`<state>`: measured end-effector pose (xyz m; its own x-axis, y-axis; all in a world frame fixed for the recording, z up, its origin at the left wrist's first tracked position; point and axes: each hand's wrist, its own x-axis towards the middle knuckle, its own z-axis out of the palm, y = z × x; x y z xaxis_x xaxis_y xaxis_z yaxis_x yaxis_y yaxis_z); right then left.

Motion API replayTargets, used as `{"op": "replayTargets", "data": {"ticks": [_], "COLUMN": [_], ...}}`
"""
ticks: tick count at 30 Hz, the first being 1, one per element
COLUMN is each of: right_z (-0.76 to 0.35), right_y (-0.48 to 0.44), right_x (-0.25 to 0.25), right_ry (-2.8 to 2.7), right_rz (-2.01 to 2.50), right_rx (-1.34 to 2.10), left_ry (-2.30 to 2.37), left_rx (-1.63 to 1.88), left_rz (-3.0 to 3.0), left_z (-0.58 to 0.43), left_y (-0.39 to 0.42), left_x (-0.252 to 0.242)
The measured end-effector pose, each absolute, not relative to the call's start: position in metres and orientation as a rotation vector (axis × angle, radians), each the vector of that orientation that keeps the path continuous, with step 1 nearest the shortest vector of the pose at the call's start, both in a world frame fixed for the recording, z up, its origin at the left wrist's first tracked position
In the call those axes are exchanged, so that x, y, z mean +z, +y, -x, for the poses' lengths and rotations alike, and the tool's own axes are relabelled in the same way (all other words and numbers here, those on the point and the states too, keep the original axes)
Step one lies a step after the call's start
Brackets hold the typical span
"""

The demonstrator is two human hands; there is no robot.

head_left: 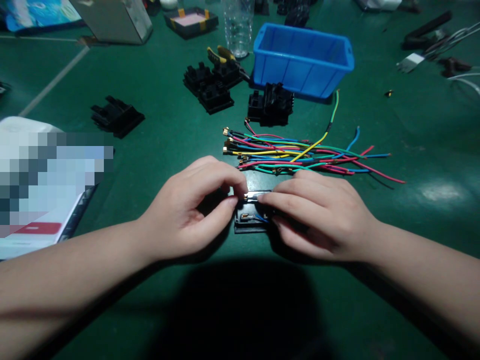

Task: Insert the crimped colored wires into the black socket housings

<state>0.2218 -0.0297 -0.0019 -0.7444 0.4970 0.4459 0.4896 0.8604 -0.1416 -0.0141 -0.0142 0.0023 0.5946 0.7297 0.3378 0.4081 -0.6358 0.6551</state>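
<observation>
A small black plastic housing (pixel 252 225) lies on the green table between my hands, with metal contacts and a blue wire inside. My left hand (pixel 204 205) is curled at its left side, thumb and index finger closed at its upper left edge. My right hand (pixel 318 215) covers the housing's right side, its fingers pressed together and the index fingertip on a metal part near the upper edge. Just beyond the hands lies a bundle of coloured wires (pixel 300 150) with brass terminals at the left ends.
A blue bin (pixel 300 62) stands behind the wires. Black housings (pixel 213 95) lie near yellow-handled pliers (pixel 225 54), another housing (pixel 117 116) farther left. A clear bottle (pixel 238 30) is at the back. A phone-like object (pixel 75 200), partly pixelated, is at left; cables (pixel 442 45) at right.
</observation>
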Motion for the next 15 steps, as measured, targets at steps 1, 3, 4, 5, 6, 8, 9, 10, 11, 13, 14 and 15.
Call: {"op": "replayTargets", "data": {"ticks": [1,3,4,5,6,8,9,10,11,13,14,15], "right_z": [-0.2218,-0.2219,-0.2218,-0.2217,-0.2216,-0.2213,-0.2211,-0.2210,-0.2210,-0.2210,-0.2210,-0.2210], "right_y": [-0.0297,-0.0297,-0.0297,-0.0297,-0.0297,-0.0297,-0.0297,-0.0296,-0.0296,-0.0296,-0.0296,-0.0297], "right_x": [-0.0018,-0.0014,-0.0012,-0.0011,-0.0010,-0.0009,-0.0010,-0.0010,-0.0010,-0.0010,-0.0010,-0.0009], "right_ry": [-2.557,-2.564,-2.565,-2.567,-2.567,-2.568,-2.568,-2.569,-2.569,-2.569,-2.569,-2.570], "right_rz": [0.724,0.730,0.731,0.731,0.730,0.724,0.724,0.724,0.724,0.725,0.724,0.725], "right_rx": [0.020,0.019,0.019,0.021,0.024,0.031,0.033,0.033,0.032,0.027,0.025,0.023], "left_ry": [0.909,0.927,0.932,0.928,0.918,0.899,0.896,0.897,0.901,0.901,0.900,0.898], "left_rx": [0.821,0.826,0.826,0.820,0.812,0.801,0.796,0.793,0.792,0.783,0.775,0.768], "left_rz": [-2.299,-2.292,-2.292,-2.300,-2.316,-2.350,-2.364,-2.375,-2.384,-2.404,-2.415,-2.425], "left_z": [0.0138,0.0136,0.0136,0.0138,0.0141,0.0147,0.0150,0.0153,0.0154,0.0156,0.0156,0.0156], "left_y": [-0.0146,-0.0151,-0.0152,-0.0151,-0.0148,-0.0140,-0.0136,-0.0133,-0.0131,-0.0129,-0.0129,-0.0129], "left_x": [0.0024,0.0025,0.0025,0.0024,0.0024,0.0022,0.0022,0.0022,0.0023,0.0025,0.0026,0.0028]}}
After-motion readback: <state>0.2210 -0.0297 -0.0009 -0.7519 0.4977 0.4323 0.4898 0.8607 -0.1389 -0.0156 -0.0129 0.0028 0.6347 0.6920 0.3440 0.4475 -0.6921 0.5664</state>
